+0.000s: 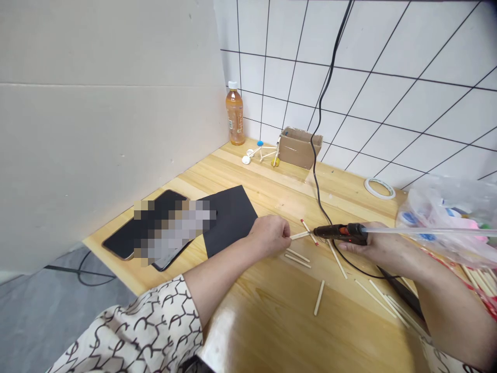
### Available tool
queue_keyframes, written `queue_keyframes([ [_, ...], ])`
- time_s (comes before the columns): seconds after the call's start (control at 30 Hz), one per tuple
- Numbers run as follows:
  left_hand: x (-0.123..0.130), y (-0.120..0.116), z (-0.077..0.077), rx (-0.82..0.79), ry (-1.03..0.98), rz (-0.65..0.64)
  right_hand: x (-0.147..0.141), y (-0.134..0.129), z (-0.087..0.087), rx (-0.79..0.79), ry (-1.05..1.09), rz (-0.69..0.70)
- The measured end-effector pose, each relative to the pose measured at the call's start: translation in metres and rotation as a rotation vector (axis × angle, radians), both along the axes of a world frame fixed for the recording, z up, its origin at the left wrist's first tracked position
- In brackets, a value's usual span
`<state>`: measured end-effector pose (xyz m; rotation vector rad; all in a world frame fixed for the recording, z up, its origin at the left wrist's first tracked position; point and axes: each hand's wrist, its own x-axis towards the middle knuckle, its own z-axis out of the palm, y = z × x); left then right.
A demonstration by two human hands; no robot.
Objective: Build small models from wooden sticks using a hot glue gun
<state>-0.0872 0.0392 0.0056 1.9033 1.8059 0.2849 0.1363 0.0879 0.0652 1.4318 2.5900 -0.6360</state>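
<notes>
Pinched in my left hand (271, 234) is the end of a pale stick (300, 235). Its far end meets a red-tipped stick (306, 226) that lies across it. My right hand (375, 246) is wrapped round a black glue gun (341, 233), with a long clear glue stick (419, 231) coming out of its back. The gun's nozzle touches or nearly touches the place where the sticks cross. Loose pale sticks (319, 298) lie on the wooden table (267, 316) below both hands.
Two phones (145, 223) and a black sheet (229, 212) lie left. At the back stand a bottle (235, 116), a small stick model (261, 151) and a cardboard box (297, 148). A black cable (319, 119) hangs down to the table. Tape (379, 188) and plastic bags (442, 207) sit right.
</notes>
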Motion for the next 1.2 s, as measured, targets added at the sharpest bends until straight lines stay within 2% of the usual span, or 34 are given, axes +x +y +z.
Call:
queue_keyframes([
  [0.2, 0.0, 0.0, 0.001, -0.003, -0.008, 0.011, 0.001, 0.0, -0.005, 0.05, -0.011, -0.015],
  [0.43, 0.001, -0.001, 0.003, -0.021, -0.016, 0.01, 0.0, -0.001, -0.006, 0.01, 0.05, 0.02],
  [0.6, 0.001, -0.001, 0.003, -0.018, -0.013, 0.012, 0.002, 0.0, -0.011, 0.037, 0.026, -0.039],
  [0.87, 0.001, -0.001, 0.003, -0.008, 0.004, 0.012, 0.002, -0.001, 0.001, 0.071, -0.04, -0.047],
  [1.2, 0.001, -0.001, 0.005, -0.011, 0.001, 0.011, 0.002, -0.001, -0.001, 0.075, -0.015, -0.012],
])
